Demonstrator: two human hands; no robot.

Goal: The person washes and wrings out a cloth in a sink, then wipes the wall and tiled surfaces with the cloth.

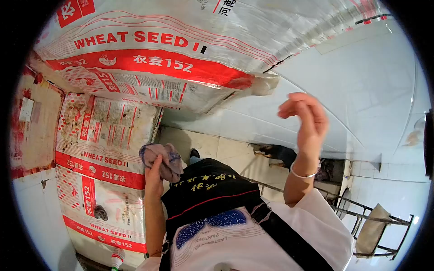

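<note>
A crumpled greyish-pink cloth (168, 160) with bluish patches is gripped in my left hand (154, 180), thumb pressed over it. The hand is beside the lower surface, which is covered with red and white wheat seed sacking (104, 156). My right hand (309, 119) is raised in front of the white wall panel, fingers bent but apart, with nothing visible in it. A white bracelet (303, 175) circles that wrist. A dark, wiry scouring pad (100, 212) lies on the lower sacking. Dirt specks mark the sacking's far part.
Above hangs more wheat seed sacking (158, 40), its corner jutting toward the white wall (361, 86). A white bottle (117, 258) stands at lower left. A metal rack (379, 230) is at right. On the tiled floor (217, 151) lies a dark object (282, 154).
</note>
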